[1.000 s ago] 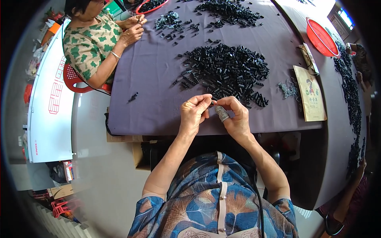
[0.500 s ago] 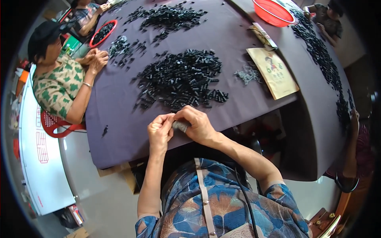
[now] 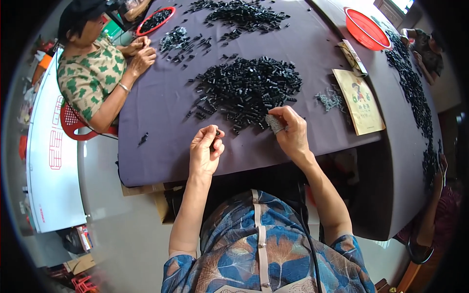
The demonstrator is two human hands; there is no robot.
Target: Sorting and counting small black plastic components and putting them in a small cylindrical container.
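My left hand (image 3: 206, 152) is closed near the front edge of the table, a small black piece (image 3: 218, 133) pinched between thumb and fingertips. To the right, my right hand (image 3: 292, 136) reaches the lower right side of a heap of small black tube-like pieces (image 3: 249, 88). Its thumb and forefinger are pressed together, and a grey knitted finger cover (image 3: 274, 124) wraps one finger. Whatever lies between those fingertips is too small to make out.
A dark cloth covers the table (image 3: 161, 161). Beyond my right hand lie tangled grey scraps (image 3: 330, 101) and a tan paper packet (image 3: 359, 102). Red baskets (image 3: 366, 30) stand farther off. A co-worker in a leaf-patterned shirt (image 3: 93, 88) sits at the left, handling pieces.
My hands, together before, are now apart. The right one has moved right and forward to the heap, while the left stays near the edge with a black piece. The whole view has shifted.
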